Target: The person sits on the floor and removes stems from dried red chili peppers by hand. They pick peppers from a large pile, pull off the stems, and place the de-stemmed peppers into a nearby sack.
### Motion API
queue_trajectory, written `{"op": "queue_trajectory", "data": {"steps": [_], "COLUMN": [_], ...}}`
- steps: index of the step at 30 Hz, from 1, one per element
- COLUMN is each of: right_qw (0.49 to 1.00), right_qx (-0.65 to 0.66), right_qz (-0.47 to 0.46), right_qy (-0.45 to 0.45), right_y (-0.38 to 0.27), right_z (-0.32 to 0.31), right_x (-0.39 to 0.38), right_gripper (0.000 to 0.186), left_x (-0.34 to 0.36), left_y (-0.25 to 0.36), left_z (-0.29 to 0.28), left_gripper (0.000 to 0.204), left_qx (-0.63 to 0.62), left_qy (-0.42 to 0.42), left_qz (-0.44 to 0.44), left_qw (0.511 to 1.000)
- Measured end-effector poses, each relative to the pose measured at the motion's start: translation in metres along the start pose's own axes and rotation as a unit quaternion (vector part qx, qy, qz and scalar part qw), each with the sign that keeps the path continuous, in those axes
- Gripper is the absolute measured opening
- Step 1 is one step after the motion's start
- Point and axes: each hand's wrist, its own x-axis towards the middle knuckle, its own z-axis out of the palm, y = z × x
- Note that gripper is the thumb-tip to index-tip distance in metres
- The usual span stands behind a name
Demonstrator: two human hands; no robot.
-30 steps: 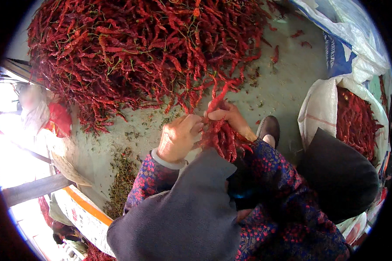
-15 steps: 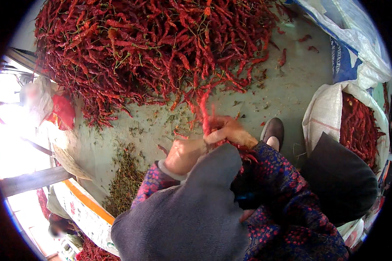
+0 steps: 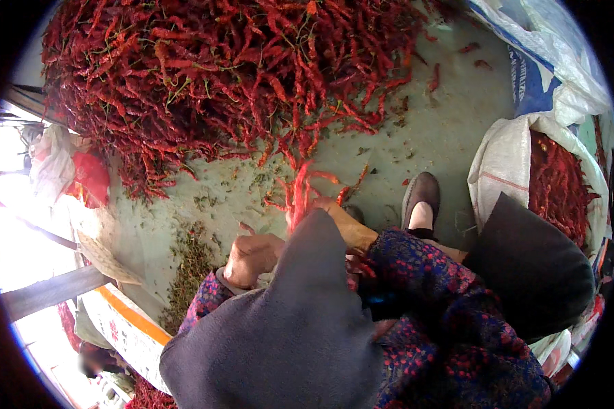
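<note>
Several red chili peppers [image 3: 298,194], a bit blurred, stick up from the fingers of my right hand [image 3: 348,226]; its fingertips are partly hidden behind a dark grey cloth [image 3: 286,320]. My left hand [image 3: 254,258] is just left of them, curled closed with knuckles up. Its fingertips are out of sight, so what it holds, if anything, cannot be made out. A small red pepper tip [image 3: 246,228] shows beyond that hand. In front of both hands spreads a large heap of dried red chilies [image 3: 232,82], some with green stems.
Brown stem scraps [image 3: 192,273] lie piled on the grey floor to the left. At the right stands a white woven sack [image 3: 501,160] holding red chilies. A shoe [image 3: 421,198] is near my right arm. A wooden beam [image 3: 54,292] juts in from the left.
My left hand has drawn away to the left from the right hand. The right hand has moved slightly left and lower, and more peppers now show upright by its fingers.
</note>
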Motion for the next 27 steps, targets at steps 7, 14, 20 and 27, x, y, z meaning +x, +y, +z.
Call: {"op": "queue_trajectory", "data": {"steps": [7, 14, 20, 27], "right_qw": [0.987, 0.979, 0.942, 0.888], "right_qx": [0.009, -0.122, -0.160, -0.261], "right_qz": [-0.152, -0.133, -0.082, -0.061], "right_qy": [0.043, -0.092, -0.283, -0.374], "right_y": [0.007, 0.028, 0.017, 0.012], "right_z": [-0.012, -0.034, -0.014, -0.009], "right_x": [0.013, 0.027, 0.020, 0.007], "right_gripper": [0.017, 0.027, 0.025, 0.022], "left_x": [0.046, 0.042, 0.024, 0.005], "left_y": [-0.024, 0.000, 0.016, 0.015], "left_z": [0.028, 0.035, 0.007, -0.021], "left_gripper": [0.018, 0.018, 0.017, 0.017], "left_qx": [0.437, 0.469, 0.264, 0.148], "left_qy": [0.185, -0.019, -0.226, -0.309], "left_qz": [0.204, 0.147, -0.114, -0.305], "left_qw": [0.856, 0.871, 0.931, 0.889]}}
